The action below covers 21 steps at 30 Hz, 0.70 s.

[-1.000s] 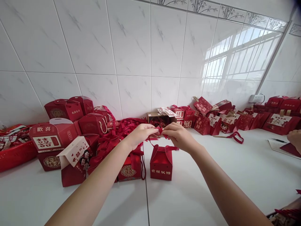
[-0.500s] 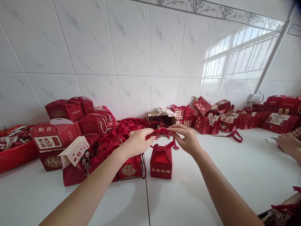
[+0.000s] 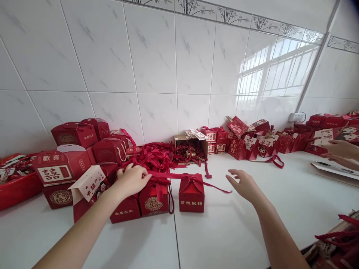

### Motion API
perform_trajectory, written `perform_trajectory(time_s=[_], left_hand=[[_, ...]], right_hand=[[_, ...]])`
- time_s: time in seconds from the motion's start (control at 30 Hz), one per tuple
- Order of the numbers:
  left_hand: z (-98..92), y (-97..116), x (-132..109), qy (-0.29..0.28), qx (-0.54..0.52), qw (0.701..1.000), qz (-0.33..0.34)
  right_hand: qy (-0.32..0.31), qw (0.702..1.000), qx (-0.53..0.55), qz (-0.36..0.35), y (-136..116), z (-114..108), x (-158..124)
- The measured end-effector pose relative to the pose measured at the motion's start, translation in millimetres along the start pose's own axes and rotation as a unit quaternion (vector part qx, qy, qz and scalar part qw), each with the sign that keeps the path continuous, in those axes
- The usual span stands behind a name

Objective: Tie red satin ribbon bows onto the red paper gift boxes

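A small red gift box (image 3: 191, 194) with gold characters stands on the white counter (image 3: 224, 231) in front of me. A red ribbon (image 3: 179, 176) runs across its top, its right end trailing free towards my right hand. My left hand (image 3: 131, 181) is closed on the ribbon's left end, left of the box and above two other red boxes (image 3: 153, 200). My right hand (image 3: 245, 184) hovers right of the box with fingers spread and nothing in it.
A heap of red ribbons (image 3: 157, 157) and a cardboard box (image 3: 183, 144) lie against the tiled wall. Several red gift boxes (image 3: 70, 160) crowd the left, more (image 3: 252, 144) line the right. Another person's hand (image 3: 340, 152) rests over papers (image 3: 333, 170) at far right.
Both hands held the ribbon together above the box. Now the left hand has pulled its end leftward and down, and the right hand has let go and moved right, open.
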<state>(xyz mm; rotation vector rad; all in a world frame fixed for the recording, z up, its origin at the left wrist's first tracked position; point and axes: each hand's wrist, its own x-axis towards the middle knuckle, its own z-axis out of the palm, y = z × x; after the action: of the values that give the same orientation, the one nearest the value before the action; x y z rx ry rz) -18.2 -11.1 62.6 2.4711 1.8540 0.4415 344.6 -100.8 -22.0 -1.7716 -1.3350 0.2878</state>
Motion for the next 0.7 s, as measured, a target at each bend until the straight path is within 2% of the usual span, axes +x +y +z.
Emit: perform_trajectory(time_s=[0.07,0.1,0.17,0.23,0.33,0.4,0.57,0.7], left_hand=[[11.3,17,1,0.089,-0.026,0.994,0.056],[16.6,28,1,0.115,-0.049,0.988,0.093],[26.9,49,2,0.099,-0.118,0.970,0.187],[37.5,67,1,0.043,-0.172,0.955,0.239],[53.1,81,0,-0.037,-0.191,0.952,0.237],[61.2,83,0,-0.067,-0.196,0.953,0.224],[67.4,82,0,-0.073,-0.210,0.956,0.191],[65.8,85,0,-0.072,-0.183,0.967,0.162]], right_hand=[[-0.017,0.999,0.022,-0.020,-12,10,5],[-0.035,0.998,0.036,-0.029,-19,16,7],[-0.084,0.994,0.064,-0.042,-32,30,9],[-0.138,0.985,0.095,-0.043,-40,43,8],[-0.219,0.963,0.154,-0.021,-42,58,1],[-0.263,0.945,0.195,0.004,-40,63,-4],[-0.310,0.916,0.249,0.051,-35,60,-5],[-0.302,0.921,0.236,0.073,-33,57,-2]])
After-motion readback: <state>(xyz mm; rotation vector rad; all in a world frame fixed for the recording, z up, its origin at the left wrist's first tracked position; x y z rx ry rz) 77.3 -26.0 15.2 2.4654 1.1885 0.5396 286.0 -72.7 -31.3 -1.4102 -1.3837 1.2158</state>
